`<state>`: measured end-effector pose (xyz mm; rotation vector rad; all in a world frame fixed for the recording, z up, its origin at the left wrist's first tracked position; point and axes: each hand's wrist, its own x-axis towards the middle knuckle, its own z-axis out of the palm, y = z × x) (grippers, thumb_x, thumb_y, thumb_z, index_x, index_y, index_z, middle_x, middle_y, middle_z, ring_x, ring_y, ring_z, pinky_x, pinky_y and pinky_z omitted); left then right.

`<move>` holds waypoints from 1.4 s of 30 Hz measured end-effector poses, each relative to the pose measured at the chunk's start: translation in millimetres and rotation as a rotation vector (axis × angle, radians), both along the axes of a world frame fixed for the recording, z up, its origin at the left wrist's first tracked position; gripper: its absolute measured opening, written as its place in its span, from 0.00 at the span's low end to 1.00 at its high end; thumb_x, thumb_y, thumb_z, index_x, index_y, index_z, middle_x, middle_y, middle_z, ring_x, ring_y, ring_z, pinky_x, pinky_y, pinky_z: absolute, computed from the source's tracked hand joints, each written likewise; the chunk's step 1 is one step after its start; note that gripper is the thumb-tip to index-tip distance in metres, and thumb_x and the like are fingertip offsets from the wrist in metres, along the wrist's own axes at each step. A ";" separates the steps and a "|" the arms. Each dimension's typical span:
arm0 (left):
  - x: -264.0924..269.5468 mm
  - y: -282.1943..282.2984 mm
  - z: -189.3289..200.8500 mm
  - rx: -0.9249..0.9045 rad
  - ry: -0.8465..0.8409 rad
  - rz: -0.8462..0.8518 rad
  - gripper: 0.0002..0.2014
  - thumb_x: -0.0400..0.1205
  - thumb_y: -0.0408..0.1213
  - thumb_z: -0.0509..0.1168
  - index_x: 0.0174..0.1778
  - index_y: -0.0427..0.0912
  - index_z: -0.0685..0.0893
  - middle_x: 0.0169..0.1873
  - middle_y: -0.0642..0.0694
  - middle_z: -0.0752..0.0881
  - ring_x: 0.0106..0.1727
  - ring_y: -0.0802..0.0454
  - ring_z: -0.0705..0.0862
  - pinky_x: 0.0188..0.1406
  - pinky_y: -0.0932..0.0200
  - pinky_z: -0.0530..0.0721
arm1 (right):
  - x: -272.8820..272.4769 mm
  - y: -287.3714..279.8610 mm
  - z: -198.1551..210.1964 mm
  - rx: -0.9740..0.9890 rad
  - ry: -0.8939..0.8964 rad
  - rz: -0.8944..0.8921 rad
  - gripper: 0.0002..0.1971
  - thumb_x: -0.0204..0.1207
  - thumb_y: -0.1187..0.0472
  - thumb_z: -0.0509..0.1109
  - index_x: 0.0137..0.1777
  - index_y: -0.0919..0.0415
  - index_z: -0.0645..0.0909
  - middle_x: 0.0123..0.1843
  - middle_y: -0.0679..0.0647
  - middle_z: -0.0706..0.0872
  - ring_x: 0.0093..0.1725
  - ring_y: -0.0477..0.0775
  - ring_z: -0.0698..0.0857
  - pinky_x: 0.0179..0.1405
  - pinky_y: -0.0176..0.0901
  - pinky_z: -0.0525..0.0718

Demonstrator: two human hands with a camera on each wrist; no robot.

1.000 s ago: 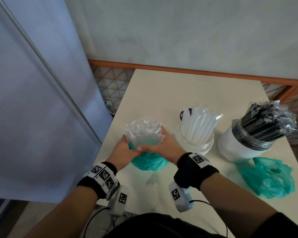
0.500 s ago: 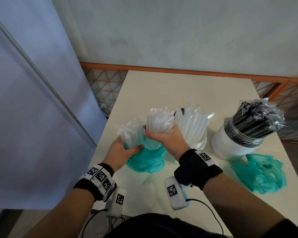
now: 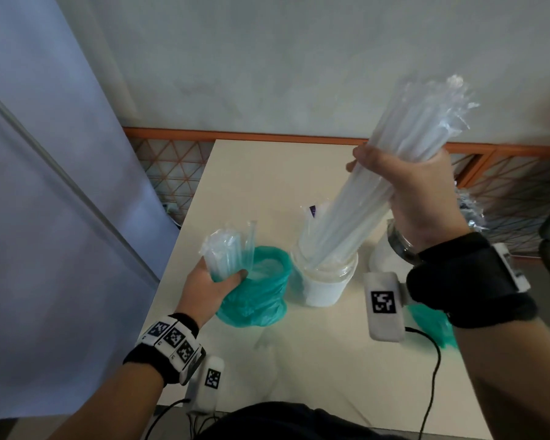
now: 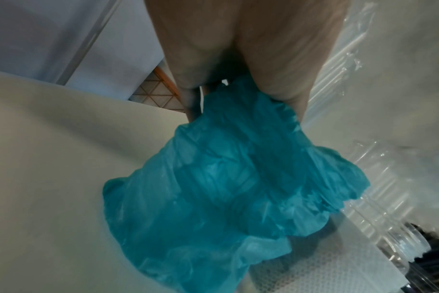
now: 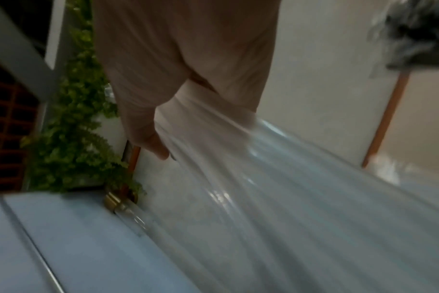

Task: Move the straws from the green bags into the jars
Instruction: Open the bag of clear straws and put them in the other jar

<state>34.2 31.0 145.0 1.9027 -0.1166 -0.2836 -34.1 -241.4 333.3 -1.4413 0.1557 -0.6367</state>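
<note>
Straws (image 3: 391,173) were split between two hands here, and the setup made sense to me. Biggest thing was the table (image 3: 261,173), with the jars lined up so each load only had a short trip. The right hand (image 3: 426,198) was wrapped round a long clear bundle, held up at a slant with its lower ends already poking into the white jar (image 3: 324,281), I'd guess so they'd slide in without fanning out. The green bag (image 3: 261,300) stood just beside that jar, mouth open. The left hand (image 3: 207,287) was clenched on the bag's rim together with a smaller bunch (image 3: 229,252) of straws sticking out, probably to keep the floppy plastic upright. A second jar (image 3: 394,246) sat mostly hidden behind the right wrist, with another green bag (image 3: 432,322) crumpled near it.
</note>
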 end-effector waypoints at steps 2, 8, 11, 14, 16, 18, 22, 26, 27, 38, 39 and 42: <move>0.3 -0.3 0.0 -0.005 0.007 -0.003 0.20 0.71 0.41 0.79 0.57 0.41 0.84 0.46 0.46 0.90 0.48 0.52 0.89 0.40 0.63 0.87 | -3.9 -2.8 -1.8 -0.092 0.006 -0.023 0.07 0.68 0.71 0.79 0.37 0.59 0.87 0.34 0.56 0.89 0.39 0.62 0.90 0.40 0.51 0.88; 3.4 3.3 -6.1 0.017 0.010 -0.017 0.22 0.69 0.46 0.80 0.56 0.43 0.85 0.46 0.46 0.91 0.48 0.50 0.90 0.47 0.52 0.90 | -16.2 11.3 -15.8 -0.225 0.006 0.081 0.07 0.68 0.72 0.80 0.46 0.68 0.88 0.42 0.57 0.92 0.41 0.51 0.90 0.46 0.45 0.89; 2.9 3.2 -7.2 0.027 0.011 -0.020 0.22 0.69 0.46 0.80 0.56 0.43 0.86 0.46 0.46 0.91 0.48 0.50 0.90 0.48 0.50 0.91 | -15.4 16.0 -29.5 -0.239 0.098 0.076 0.11 0.69 0.71 0.80 0.51 0.72 0.87 0.46 0.61 0.92 0.44 0.51 0.91 0.50 0.45 0.90; 2.5 4.7 -7.0 0.017 0.018 -0.011 0.23 0.69 0.46 0.80 0.57 0.43 0.85 0.48 0.46 0.91 0.50 0.50 0.90 0.50 0.49 0.90 | -8.6 17.1 -47.3 -0.246 0.255 0.061 0.17 0.68 0.61 0.82 0.55 0.65 0.86 0.49 0.57 0.92 0.49 0.53 0.92 0.55 0.52 0.90; 2.5 4.4 -6.9 0.015 0.027 -0.016 0.24 0.68 0.46 0.80 0.58 0.43 0.85 0.49 0.46 0.91 0.51 0.50 0.90 0.50 0.50 0.90 | -5.5 17.7 -60.6 -0.294 0.319 -0.031 0.19 0.66 0.55 0.83 0.54 0.46 0.82 0.55 0.44 0.85 0.59 0.53 0.86 0.66 0.54 0.83; 0.5 3.2 -4.2 0.017 0.020 -0.008 0.24 0.69 0.44 0.80 0.59 0.42 0.84 0.49 0.46 0.91 0.50 0.50 0.90 0.47 0.55 0.90 | -3.1 15.6 -73.6 -0.465 0.394 -0.191 0.25 0.64 0.53 0.84 0.53 0.43 0.73 0.59 0.41 0.69 0.68 0.53 0.69 0.76 0.53 0.67; -1.2 2.8 -3.1 0.033 0.014 -0.005 0.23 0.70 0.44 0.80 0.59 0.43 0.84 0.48 0.46 0.91 0.50 0.51 0.90 0.47 0.55 0.90 | -3.3 8.2 -111.7 -0.445 0.543 -0.228 0.47 0.61 0.46 0.84 0.75 0.49 0.61 0.70 0.49 0.64 0.73 0.50 0.59 0.80 0.55 0.57; -0.8 1.9 -2.6 0.043 -0.004 -0.006 0.23 0.70 0.42 0.79 0.59 0.42 0.84 0.48 0.47 0.90 0.50 0.51 0.90 0.45 0.57 0.89 | -5.5 14.0 -147.4 -0.705 0.699 -0.135 0.53 0.62 0.36 0.79 0.82 0.52 0.56 0.80 0.56 0.58 0.81 0.62 0.55 0.82 0.65 0.53; -0.9 1.8 -2.0 0.037 0.000 -0.005 0.22 0.70 0.42 0.79 0.59 0.42 0.84 0.48 0.47 0.90 0.49 0.51 0.90 0.45 0.57 0.89 | -6.1 15.8 -148.3 -0.727 0.664 -0.157 0.54 0.60 0.34 0.78 0.82 0.53 0.57 0.80 0.57 0.58 0.80 0.62 0.56 0.82 0.65 0.54; -2.0 3.1 -0.9 -0.001 0.024 0.002 0.23 0.69 0.41 0.80 0.59 0.42 0.84 0.48 0.46 0.91 0.50 0.50 0.90 0.47 0.55 0.89 | 8.7 3.0 -129.3 -0.910 0.233 -0.090 0.18 0.78 0.49 0.70 0.67 0.49 0.81 0.72 0.55 0.76 0.68 0.60 0.79 0.65 0.59 0.82; -1.8 3.3 -0.3 -0.002 0.030 0.005 0.23 0.69 0.41 0.80 0.59 0.42 0.84 0.49 0.46 0.91 0.50 0.50 0.90 0.48 0.54 0.89 | 8.8 0.9 -129.0 -0.883 0.206 -0.102 0.15 0.79 0.53 0.70 0.64 0.52 0.82 0.70 0.56 0.78 0.66 0.59 0.81 0.62 0.58 0.84; -1.6 3.5 -0.1 0.019 0.016 0.012 0.25 0.69 0.42 0.80 0.60 0.42 0.83 0.50 0.47 0.90 0.51 0.51 0.89 0.52 0.51 0.89 | 7.4 -1.8 -119.2 -0.893 0.111 -0.208 0.12 0.82 0.58 0.67 0.63 0.56 0.83 0.70 0.57 0.79 0.67 0.55 0.81 0.62 0.46 0.83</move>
